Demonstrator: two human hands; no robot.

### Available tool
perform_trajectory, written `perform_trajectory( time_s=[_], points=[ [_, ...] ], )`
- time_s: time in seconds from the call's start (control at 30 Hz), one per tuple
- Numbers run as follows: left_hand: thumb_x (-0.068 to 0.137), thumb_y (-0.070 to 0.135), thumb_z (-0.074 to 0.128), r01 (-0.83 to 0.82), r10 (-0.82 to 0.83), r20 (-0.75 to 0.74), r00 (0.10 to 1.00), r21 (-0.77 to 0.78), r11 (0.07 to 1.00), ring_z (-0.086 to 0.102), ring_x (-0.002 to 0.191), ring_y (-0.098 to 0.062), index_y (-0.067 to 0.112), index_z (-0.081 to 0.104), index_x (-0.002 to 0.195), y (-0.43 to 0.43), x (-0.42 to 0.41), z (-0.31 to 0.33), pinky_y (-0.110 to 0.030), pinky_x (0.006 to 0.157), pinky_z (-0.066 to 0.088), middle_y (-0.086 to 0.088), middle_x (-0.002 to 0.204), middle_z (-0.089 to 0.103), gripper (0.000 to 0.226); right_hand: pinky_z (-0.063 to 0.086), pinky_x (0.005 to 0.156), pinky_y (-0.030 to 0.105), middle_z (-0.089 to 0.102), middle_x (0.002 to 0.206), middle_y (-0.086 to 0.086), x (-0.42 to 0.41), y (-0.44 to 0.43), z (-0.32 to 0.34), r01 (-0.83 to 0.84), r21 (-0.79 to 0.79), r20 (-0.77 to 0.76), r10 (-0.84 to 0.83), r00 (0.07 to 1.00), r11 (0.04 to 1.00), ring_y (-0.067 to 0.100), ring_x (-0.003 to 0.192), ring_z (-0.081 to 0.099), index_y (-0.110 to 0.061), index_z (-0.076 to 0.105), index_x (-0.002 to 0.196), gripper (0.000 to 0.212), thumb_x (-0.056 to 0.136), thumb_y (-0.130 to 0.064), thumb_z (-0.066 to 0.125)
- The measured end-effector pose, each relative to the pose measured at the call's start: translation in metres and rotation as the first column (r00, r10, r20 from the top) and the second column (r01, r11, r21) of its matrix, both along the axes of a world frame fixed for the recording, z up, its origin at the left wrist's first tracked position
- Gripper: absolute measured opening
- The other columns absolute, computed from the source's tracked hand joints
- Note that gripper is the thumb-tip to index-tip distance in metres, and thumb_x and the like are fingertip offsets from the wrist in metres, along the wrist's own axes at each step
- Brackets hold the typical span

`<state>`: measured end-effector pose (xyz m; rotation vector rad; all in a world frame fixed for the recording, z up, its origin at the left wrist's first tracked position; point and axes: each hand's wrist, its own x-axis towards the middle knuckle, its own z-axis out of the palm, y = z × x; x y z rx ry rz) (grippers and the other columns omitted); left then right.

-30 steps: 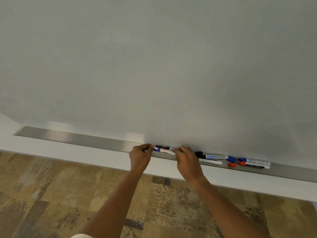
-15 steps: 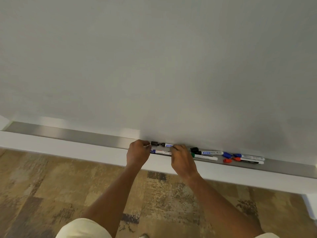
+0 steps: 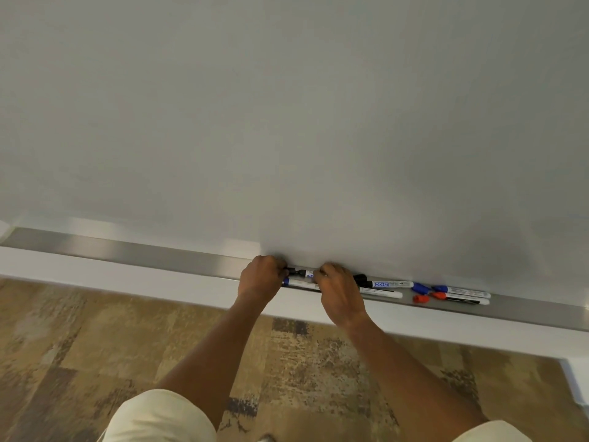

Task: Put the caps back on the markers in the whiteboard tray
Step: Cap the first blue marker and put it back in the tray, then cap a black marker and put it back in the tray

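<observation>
A metal whiteboard tray (image 3: 159,255) runs along the bottom of the whiteboard. My left hand (image 3: 261,279) pinches a black cap (image 3: 291,270) at its fingertips. My right hand (image 3: 339,288) grips the white barrel of a black marker (image 3: 306,273). Cap and marker tip meet between the hands, just above the tray. A blue-capped marker (image 3: 298,283) lies in the tray below them. To the right lie a loose black cap (image 3: 360,278), a labelled marker (image 3: 390,284), a white marker (image 3: 381,294), a blue cap (image 3: 420,288) and a red cap (image 3: 421,298).
At the right end of the group lie two more markers (image 3: 463,295), one with a blue cap and one with a red cap. The whiteboard (image 3: 287,122) fills the upper view. A white ledge (image 3: 127,282) sits under the tray, with patterned carpet (image 3: 95,346) below.
The blue-capped marker held a second ago now lies in the tray. My hands have taken up the black marker and black cap and brought them together.
</observation>
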<state>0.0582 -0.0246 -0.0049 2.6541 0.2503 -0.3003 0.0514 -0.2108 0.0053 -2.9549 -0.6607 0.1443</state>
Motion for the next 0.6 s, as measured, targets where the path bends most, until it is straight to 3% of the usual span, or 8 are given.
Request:
perform_trajectory(
  time_s=[0.2, 0.37, 0.53, 0.6],
  points=[
    [0.086, 0.022, 0.065, -0.073, 0.072, -0.012, 0.997, -0.132, 0.989, 0.063, 0.087, -0.033, 0.024, 0.079, 0.092, -0.001, 0.004, -0.004, -0.036, 0.069, 0.053, -0.008, 0.091, 0.071, 0.014, 0.052, 0.084, 0.044, 0.069, 0.104, 0.015, 0.006, -0.004, 0.0, -0.04, 0.021, -0.032, 0.04, 0.999, 0.999, 0.036, 0.096, 0.063, -0.005, 0.065, 0.111, 0.041, 0.08, 0.011, 0.046],
    [0.085, 0.02, 0.067, -0.099, 0.101, 0.009, 0.995, -0.145, 0.985, 0.058, 0.075, -0.033, 0.021, 0.08, 0.09, -0.002, 0.003, -0.006, -0.031, 0.061, 0.045, -0.013, 0.079, 0.069, 0.013, 0.055, 0.08, 0.043, 0.071, 0.096, 0.016, 0.005, -0.004, 0.001, 0.009, 0.056, -0.035, -0.007, 0.999, 0.998, 0.037, 0.09, 0.066, -0.006, 0.068, 0.104, 0.036, 0.078, 0.011, 0.048],
    [0.087, 0.025, 0.074, -0.097, 0.109, 0.049, 0.993, -0.199, 0.975, 0.06, 0.07, -0.031, 0.017, 0.081, 0.087, 0.0, 0.004, -0.004, -0.026, 0.06, 0.041, -0.004, 0.063, 0.061, 0.01, 0.056, 0.075, 0.041, 0.072, 0.087, 0.012, 0.006, -0.012, 0.007, 0.019, 0.094, 0.059, -0.025, 0.998, 0.995, 0.034, 0.082, 0.067, -0.005, 0.071, 0.1, 0.04, 0.067, 0.013, 0.058],
    [0.084, 0.023, 0.079, -0.086, 0.109, 0.079, 0.991, -0.255, 0.963, 0.062, 0.068, -0.025, 0.016, 0.082, 0.087, 0.004, 0.002, 0.002, -0.022, 0.064, 0.043, -0.001, 0.065, 0.067, 0.008, 0.056, 0.078, 0.041, 0.073, 0.09, 0.011, 0.006, -0.015, 0.015, -0.006, 0.137, 0.107, -0.009, 0.994, 0.991, 0.033, 0.085, 0.067, -0.005, 0.072, 0.103, 0.045, 0.064, 0.015, 0.062]
  ],
)
